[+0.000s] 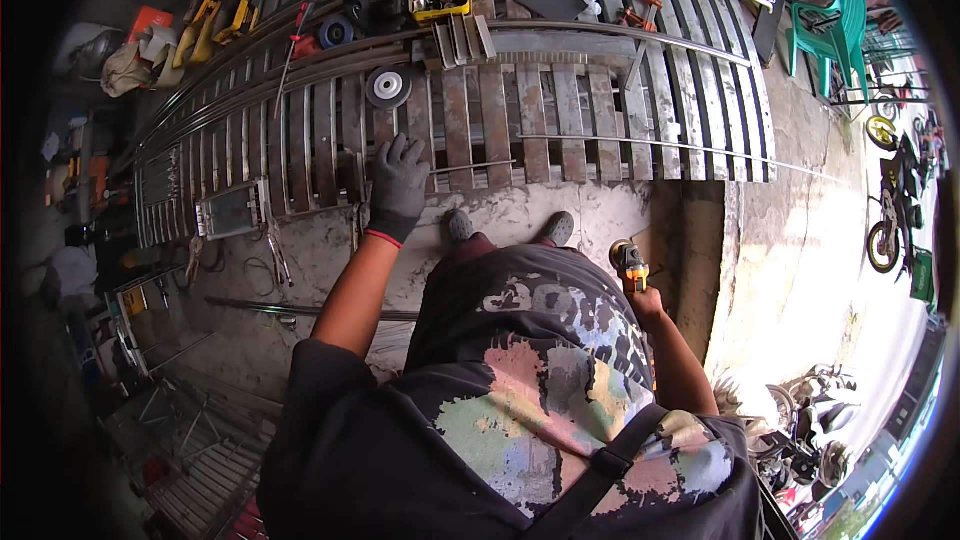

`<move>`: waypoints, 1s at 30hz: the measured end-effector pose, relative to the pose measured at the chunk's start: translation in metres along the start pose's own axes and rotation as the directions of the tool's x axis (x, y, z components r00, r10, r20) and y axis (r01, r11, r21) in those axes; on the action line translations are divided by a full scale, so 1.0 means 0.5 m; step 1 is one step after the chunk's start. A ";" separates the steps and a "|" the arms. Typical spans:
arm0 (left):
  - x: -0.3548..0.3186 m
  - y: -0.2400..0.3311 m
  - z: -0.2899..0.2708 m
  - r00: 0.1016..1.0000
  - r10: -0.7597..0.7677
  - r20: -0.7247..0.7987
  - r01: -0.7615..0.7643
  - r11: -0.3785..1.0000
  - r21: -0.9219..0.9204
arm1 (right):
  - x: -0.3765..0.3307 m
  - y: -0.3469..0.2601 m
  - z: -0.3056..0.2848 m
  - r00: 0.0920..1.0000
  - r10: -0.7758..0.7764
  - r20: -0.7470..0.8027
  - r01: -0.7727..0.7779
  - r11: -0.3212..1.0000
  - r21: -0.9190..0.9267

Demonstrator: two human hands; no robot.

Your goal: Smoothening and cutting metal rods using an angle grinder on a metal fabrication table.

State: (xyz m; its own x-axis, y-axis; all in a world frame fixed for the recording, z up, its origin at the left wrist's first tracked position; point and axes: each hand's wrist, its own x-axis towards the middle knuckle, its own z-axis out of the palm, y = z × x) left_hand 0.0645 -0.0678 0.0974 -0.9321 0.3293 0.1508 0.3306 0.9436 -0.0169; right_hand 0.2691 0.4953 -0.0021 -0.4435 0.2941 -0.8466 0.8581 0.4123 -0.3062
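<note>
Your gloved left hand [398,185] rests fingers spread on the slatted steel gate frame [500,130], slats running away from you. Right hand [640,295] grips the angle grinder [628,262], hanging back by your hip, so left's nearer.

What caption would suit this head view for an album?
Gloved left hand resting on a slatted metal gate frame, right hand holding a yellow angle grinder at the side.

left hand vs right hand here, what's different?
The left hand wears a dark grey glove with a red cuff; the right hand looks bare. The left hand reaches forward and rests on the metal slat frame; the right hand stays low beside the body. The left hand holds nothing; the right hand grips a yellow power tool.
</note>
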 end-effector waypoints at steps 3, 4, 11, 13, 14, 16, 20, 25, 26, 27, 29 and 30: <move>-0.017 -0.014 0.023 0.999 0.021 -0.048 -0.023 0.998 -0.059 | -0.003 -0.012 -0.011 0.999 -0.010 0.040 0.010 1.000 0.017; -0.014 -0.014 0.023 0.993 0.047 -0.110 -0.061 0.990 -0.124 | -0.001 -0.006 -0.013 0.999 -0.012 0.042 0.011 1.000 0.018; -0.013 -0.015 0.022 0.992 0.024 -0.122 -0.048 0.979 -0.198 | -0.027 -0.066 -0.034 0.995 -0.065 0.078 0.078 0.980 -0.183; -0.015 -0.017 0.030 0.994 0.006 -0.107 -0.025 0.984 -0.174 | -0.023 -0.070 -0.034 0.993 -0.089 0.077 0.104 0.970 -0.221; -0.019 -0.019 0.035 0.994 0.002 -0.108 -0.021 0.985 -0.173 | -0.020 -0.074 -0.034 0.993 -0.091 0.078 0.107 0.969 -0.224; -0.023 -0.023 0.041 0.996 -0.011 -0.090 -0.004 0.986 -0.166 | -0.014 -0.080 -0.032 0.986 -0.143 0.089 0.164 0.932 -0.323; -0.024 -0.026 0.035 0.998 0.000 -0.068 -0.010 0.990 -0.143 | -0.003 -0.083 -0.023 0.975 -0.199 0.103 0.223 0.908 -0.354; 0.021 0.011 -0.043 0.999 -0.009 -0.043 0.001 0.985 -0.171 | 0.004 -0.073 -0.006 0.976 -0.212 0.056 0.217 0.901 -0.376; 0.040 0.027 -0.057 0.999 0.001 -0.046 -0.009 0.984 -0.176 | 0.003 -0.072 -0.004 0.977 -0.208 0.047 0.211 0.905 -0.371; 0.061 0.046 -0.069 0.991 0.006 -0.132 -0.037 0.972 -0.233 | 0.002 -0.071 -0.003 0.974 -0.223 0.051 0.224 0.890 -0.397; 0.096 0.091 -0.066 0.975 0.006 -0.222 -0.072 0.954 -0.290 | 0.007 -0.057 -0.007 0.970 -0.238 0.049 0.236 0.874 -0.424; 0.120 0.114 -0.055 0.977 0.063 -0.202 -0.122 0.947 -0.298 | 0.014 -0.044 -0.005 0.969 -0.243 0.048 0.241 0.878 -0.414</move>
State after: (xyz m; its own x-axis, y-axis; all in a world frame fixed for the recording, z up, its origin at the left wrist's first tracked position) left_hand 0.0315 0.0048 0.1329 -0.8605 0.3742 0.3459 0.4711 0.8427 0.2604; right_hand 0.2464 0.4903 -0.0001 -0.6255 0.1431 -0.7670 0.5395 0.7895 -0.2927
